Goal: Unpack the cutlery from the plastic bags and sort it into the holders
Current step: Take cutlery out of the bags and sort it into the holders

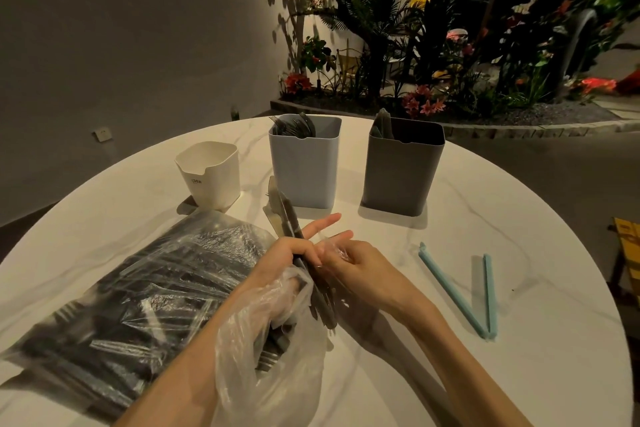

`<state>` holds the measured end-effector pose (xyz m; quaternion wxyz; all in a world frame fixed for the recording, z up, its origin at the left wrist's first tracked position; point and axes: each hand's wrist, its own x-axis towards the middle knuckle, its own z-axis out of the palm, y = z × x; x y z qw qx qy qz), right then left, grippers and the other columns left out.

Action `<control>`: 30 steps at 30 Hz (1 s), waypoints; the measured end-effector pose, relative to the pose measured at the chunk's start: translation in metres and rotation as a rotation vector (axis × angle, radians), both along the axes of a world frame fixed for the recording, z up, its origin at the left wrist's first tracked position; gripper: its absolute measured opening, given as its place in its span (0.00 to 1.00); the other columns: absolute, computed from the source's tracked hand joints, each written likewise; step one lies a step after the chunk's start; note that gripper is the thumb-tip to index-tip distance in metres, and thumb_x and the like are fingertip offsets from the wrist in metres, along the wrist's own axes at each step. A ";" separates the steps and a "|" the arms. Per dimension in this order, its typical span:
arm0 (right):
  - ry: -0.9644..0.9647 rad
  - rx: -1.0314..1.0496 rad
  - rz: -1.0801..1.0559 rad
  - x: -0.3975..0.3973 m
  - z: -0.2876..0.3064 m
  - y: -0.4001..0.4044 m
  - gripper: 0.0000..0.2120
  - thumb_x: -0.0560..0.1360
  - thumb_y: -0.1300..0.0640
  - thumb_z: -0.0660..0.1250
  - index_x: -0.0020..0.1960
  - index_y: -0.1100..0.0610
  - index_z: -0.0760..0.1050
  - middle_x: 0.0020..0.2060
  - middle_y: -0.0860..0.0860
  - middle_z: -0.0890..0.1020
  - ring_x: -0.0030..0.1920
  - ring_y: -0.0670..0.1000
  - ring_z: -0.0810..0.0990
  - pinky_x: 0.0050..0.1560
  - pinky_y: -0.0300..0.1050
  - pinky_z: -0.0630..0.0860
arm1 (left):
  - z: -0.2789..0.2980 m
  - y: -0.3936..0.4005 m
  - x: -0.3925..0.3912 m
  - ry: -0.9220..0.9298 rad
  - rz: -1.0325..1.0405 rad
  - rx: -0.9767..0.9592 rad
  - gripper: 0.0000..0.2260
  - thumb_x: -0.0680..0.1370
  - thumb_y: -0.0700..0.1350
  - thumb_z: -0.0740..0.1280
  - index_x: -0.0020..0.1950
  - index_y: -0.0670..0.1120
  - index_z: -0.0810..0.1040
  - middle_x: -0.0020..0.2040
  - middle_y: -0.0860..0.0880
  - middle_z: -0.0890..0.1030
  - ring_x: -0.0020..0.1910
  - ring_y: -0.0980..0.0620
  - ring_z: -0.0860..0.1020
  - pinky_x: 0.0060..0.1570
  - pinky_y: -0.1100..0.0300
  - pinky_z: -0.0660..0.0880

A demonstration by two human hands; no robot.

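My left hand (289, 253) grips a bundle of dark knives (282, 210) whose tips point away toward the holders. A clear plastic bag (263, 350) hangs crumpled around my left wrist and the knife handles. My right hand (349, 258) pinches a bit of clear plastic right beside the left hand. Behind stand three holders: a small white one (211, 173), a light blue one (304, 166) with forks and spoons in it, and a grey one (401, 170) with a few pieces at its back left.
A large clear bag full of dark cutlery (138, 295) lies at the left on the round white marble table (485, 211). A light blue bag clip (460, 298), opened in a V, lies at the right. Plants stand behind the table.
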<state>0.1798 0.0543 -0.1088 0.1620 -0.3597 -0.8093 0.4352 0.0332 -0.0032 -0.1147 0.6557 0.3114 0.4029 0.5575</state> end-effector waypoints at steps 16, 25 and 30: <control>0.590 -0.677 -0.233 0.003 0.019 0.003 0.15 0.84 0.49 0.59 0.47 0.59 0.71 0.32 0.51 0.75 0.32 0.46 0.72 0.30 0.35 0.68 | 0.007 0.007 0.012 -0.120 0.379 -0.068 0.14 0.79 0.31 0.60 0.58 0.43 0.80 0.44 0.42 0.82 0.34 0.49 0.80 0.28 0.60 0.74; 1.023 -0.958 -0.354 0.002 0.017 0.011 0.08 0.84 0.55 0.61 0.53 0.60 0.70 0.32 0.51 0.74 0.29 0.44 0.67 0.25 0.32 0.67 | 0.001 -0.003 0.014 0.102 0.064 0.061 0.14 0.72 0.39 0.79 0.44 0.43 0.72 0.31 0.48 0.67 0.23 0.56 0.64 0.21 0.65 0.64; 1.251 -1.010 -0.384 0.005 0.019 0.015 0.10 0.84 0.52 0.60 0.50 0.57 0.73 0.32 0.50 0.70 0.29 0.44 0.62 0.26 0.32 0.63 | 0.010 -0.011 0.022 0.396 -0.070 0.030 0.19 0.67 0.39 0.80 0.52 0.40 0.76 0.38 0.43 0.82 0.32 0.50 0.77 0.32 0.61 0.75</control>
